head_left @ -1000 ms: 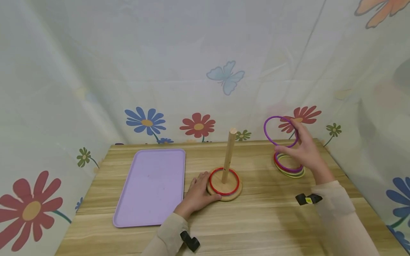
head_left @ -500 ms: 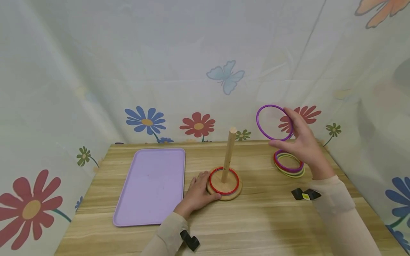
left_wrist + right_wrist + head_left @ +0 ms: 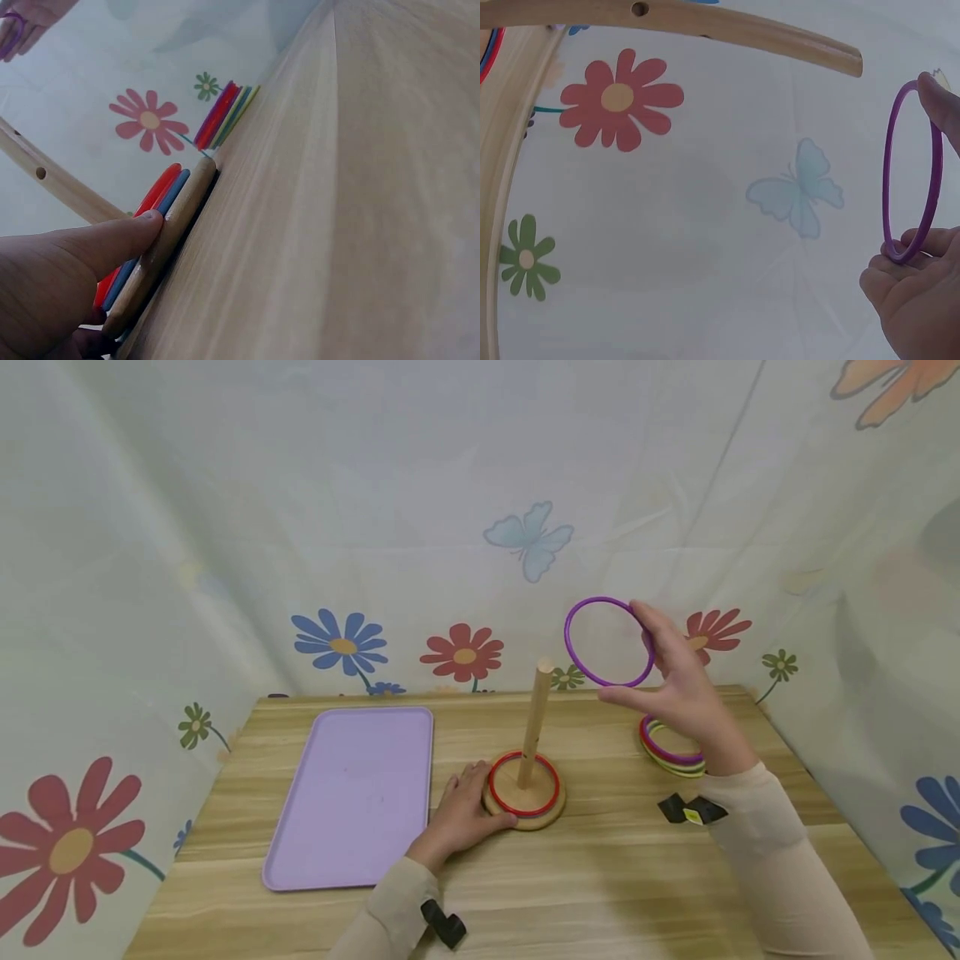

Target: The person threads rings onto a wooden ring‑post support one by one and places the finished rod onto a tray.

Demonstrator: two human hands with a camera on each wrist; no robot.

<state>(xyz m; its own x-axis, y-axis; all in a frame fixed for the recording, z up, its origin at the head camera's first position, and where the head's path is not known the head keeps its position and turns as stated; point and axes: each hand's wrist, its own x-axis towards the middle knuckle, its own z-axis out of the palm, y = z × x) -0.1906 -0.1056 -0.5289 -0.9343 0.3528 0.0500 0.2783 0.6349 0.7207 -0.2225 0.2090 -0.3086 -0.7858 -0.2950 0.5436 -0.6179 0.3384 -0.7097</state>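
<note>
Whitish fabric sheeting (image 3: 420, 460) printed with flowers hangs behind and along both sides, softly creased. Across its lower middle run a blue flower (image 3: 341, 643) and a red flower (image 3: 462, 653); above them, near the frame's centre, floats a pale blue butterfly (image 3: 530, 539). Orange petals (image 3: 892, 389) show in the upper right corner, and a large dark-red flower (image 3: 71, 852) fills the lower left.

Below spreads the surface (image 3: 592, 893), light wood-grained with bands of tan and cream, filling the lower middle of the frame up to the backdrop. Left of centre lies a shallow lilac rectangular tray (image 3: 352, 797) with rounded corners and a low rim.

At lower centre sits a round pale-wood base (image 3: 517, 787) carrying a wooden peg (image 3: 535, 722); the wrist views show a dark hole in the peg. Around its foot lie a thin red ring (image 3: 525, 815) and, beneath it, a blue ring (image 3: 171, 196). The left hand (image 3: 462, 814) grips the base's left edge, thumb at the front rim.

Right of centre, a thin purple ring (image 3: 567, 633) hangs in the air, tilted, beside the peg's top and apart from it. The right hand (image 3: 678, 693) has it in its grip, between thumb and fingers. Below that hand, toward the right, a stack of purple, red, blue and yellow-green rings (image 3: 660, 752) rests on the surface.
</note>
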